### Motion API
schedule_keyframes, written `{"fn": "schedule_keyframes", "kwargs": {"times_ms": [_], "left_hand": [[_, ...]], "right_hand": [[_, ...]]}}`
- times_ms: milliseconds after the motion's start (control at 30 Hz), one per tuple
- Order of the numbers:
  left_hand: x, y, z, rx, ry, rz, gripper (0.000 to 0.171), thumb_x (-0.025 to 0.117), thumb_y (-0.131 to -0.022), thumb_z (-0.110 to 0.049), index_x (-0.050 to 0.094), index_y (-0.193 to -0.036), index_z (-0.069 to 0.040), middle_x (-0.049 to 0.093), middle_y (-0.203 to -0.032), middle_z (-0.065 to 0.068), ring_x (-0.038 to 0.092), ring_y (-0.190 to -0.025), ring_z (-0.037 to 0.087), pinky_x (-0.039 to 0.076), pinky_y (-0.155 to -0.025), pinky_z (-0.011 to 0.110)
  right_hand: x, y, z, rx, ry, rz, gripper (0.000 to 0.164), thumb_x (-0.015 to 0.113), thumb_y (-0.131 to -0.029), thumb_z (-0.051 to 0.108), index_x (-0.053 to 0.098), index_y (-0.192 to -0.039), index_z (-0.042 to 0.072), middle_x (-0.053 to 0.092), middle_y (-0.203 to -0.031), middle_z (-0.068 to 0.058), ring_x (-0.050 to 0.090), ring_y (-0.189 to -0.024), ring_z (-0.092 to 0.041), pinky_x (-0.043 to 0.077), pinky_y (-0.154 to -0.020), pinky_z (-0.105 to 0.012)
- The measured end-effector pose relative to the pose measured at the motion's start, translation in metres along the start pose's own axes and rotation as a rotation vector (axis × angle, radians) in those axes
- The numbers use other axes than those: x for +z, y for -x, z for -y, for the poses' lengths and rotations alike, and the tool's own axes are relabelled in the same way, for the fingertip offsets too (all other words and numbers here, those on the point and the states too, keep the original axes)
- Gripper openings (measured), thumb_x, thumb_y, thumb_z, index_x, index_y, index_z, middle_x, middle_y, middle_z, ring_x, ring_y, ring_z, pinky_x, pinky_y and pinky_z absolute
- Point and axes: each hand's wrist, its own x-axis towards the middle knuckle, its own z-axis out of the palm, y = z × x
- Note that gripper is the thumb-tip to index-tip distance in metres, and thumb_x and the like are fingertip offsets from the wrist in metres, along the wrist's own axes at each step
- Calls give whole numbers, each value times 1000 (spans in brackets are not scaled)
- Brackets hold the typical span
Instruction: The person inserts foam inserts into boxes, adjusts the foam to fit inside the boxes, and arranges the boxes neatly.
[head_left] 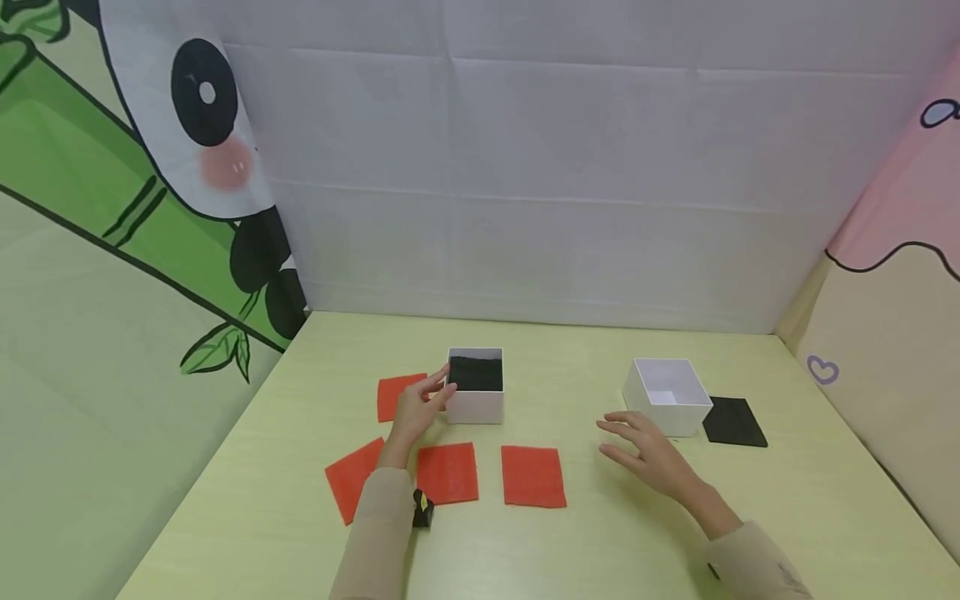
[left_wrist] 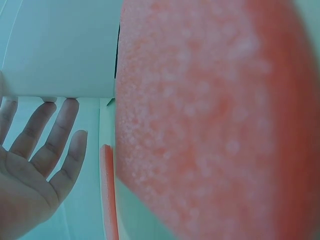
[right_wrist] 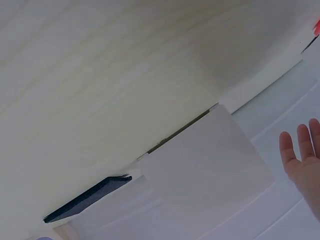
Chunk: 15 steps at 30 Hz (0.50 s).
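White box [head_left: 477,408] touches the left hand [head_left: 414,413] near 4 red squares [head_left: 534,477].

No text, label, brand or number can be read on anything in view.

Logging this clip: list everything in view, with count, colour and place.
Flat red square pieces: four, red, one left of the left box, three nearer the person, one partly under the left sleeve
Open square white boxes: two, white, left and right on the table
Flat black square pieces: two visible, black, one in the left box, one beside the right box
Pale wood-look table: one, yellowish, under everything
Creased white cloth: one, white, behind the table
Cartoon-printed side panels: two, green-white-black left, pink-beige right
Small black object: one, black with yellow, beside the left sleeve; unidentifiable
Sleeves: two, beige, forearms
Left hand: one, at the left box's side
Right hand: one, near the right box
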Motion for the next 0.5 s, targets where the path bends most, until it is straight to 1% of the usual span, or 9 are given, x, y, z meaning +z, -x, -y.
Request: {"fn": "schedule_keyframes", "kwargs": {"times_ms": [100, 300, 400, 500], "left_hand": [[0, 0, 0, -6, -6, 0, 48, 62, -83, -34, 50, -129, -25, 54, -122, 11, 62, -72, 20, 41, -60, 27], [0, -1, 0, -11, -13, -3, 48, 62, -84, -34, 50, -129, -25, 55, -120, 12, 62, -72, 19, 41, -60, 27], [0, 0, 0, -10, -13, -3, 48, 62, -83, -33, 50, -129, -25, 55, -120, 12, 62, -72, 20, 40, -59, 27], [-1, 0, -1, -5, -13, -3, 49, 63, -83, -34, 50, -129, -25, 55, -120, 13, 62, -71, 19, 39, -57, 27]], "right_hand": [[-1, 4, -4, -9, 13, -19, 35, 67, -79, 15, 62, -110, 1, 56, -111, -14, 49, -104, -29, 42, -80, -45], [-6, 15, -13, -13, 22, -47, 33, 68, -78, 12, 63, -109, 0, 56, -110, -14, 51, -102, -27, 43, -77, -42], [-9, 21, -17, -5, 32, -71, 33, 68, -78, 12, 63, -109, 1, 57, -109, -12, 52, -100, -26, 42, -77, -39], [-14, 27, -23, 7, 53, -87, 32, 69, -77, 10, 63, -108, 2, 57, -109, -11, 52, -100, -25, 41, -78, -34]]}}
